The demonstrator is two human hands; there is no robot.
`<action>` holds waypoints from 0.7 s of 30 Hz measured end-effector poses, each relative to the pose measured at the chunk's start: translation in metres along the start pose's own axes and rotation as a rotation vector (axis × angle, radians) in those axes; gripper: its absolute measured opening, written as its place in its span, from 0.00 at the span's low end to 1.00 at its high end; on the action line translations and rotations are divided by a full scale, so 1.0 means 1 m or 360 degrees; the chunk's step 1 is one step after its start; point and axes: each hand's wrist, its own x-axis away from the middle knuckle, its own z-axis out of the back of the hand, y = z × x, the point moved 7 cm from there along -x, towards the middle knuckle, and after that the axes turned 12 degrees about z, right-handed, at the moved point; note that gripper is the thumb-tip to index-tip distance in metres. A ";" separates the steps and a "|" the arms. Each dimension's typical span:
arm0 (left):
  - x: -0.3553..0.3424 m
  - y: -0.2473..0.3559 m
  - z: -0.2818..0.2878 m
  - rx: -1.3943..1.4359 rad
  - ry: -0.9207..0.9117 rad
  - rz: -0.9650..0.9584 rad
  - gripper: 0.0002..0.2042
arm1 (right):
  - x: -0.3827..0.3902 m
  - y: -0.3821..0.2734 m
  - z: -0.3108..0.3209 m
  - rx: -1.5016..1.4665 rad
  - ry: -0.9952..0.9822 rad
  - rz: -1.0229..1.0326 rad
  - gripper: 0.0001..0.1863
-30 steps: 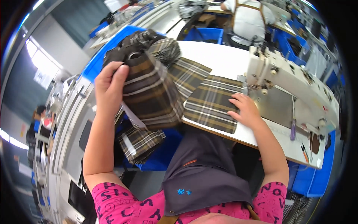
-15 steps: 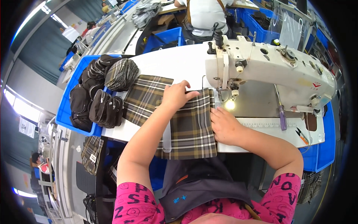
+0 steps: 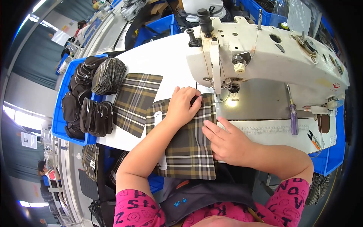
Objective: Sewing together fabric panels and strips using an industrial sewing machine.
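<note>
**Both hands flat on a plaid panel at the sewing machine**

A plaid cloth panel point(image 3: 189, 151), woven in brown, olive and cream checks, lay on the white bench point(image 3: 159, 62) with its far edge pushed up near the needle point(image 3: 230, 89) of a cream-coloured sewing machine point(image 3: 272, 45). Its near edge hung over the front of the bench toward the person's lap. A narrow white strip point(image 3: 160, 143) ran along the panel's left side.

The left hand point(image 3: 183, 106) rested palm-down on the far part of the panel, its fingers curled together and pressing the cloth just beside the needle. The right hand point(image 3: 227, 142) lay flat on the panel's right edge, fingers stretched out and slightly spread, touching cloth and bench; neither hand gripped anything.

To the left, a second plaid piece point(image 3: 135, 102) of the same weave lay flat and slightly skewed, just beside the first. Beyond it, a blue plastic bin point(image 3: 60, 121) held dark padded pouches point(image 3: 94, 117) with zips and a folded plaid bundle point(image 3: 109, 75). On the machine bed to the right sat a purple-handled screwdriver point(image 3: 293, 117) and small orange-handled snips point(image 3: 313, 139). The person wore pink sleeves point(image 3: 287, 196) with dark lettering.
</note>
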 end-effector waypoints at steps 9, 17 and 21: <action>-0.020 0.004 -0.001 -0.0090 -0.0324 0.0249 0.11 | 0.005 -0.006 -0.011 0.0010 -0.0057 -0.0145 0.25; -0.021 0.001 -0.003 -0.0078 -0.0311 0.0255 0.09 | 0.003 -0.007 -0.007 0.0014 -0.0081 -0.0062 0.19; -0.022 0.000 -0.004 -0.0077 -0.0279 0.0240 0.09 | 0.004 -0.006 -0.007 -0.0001 -0.0085 -0.0085 0.18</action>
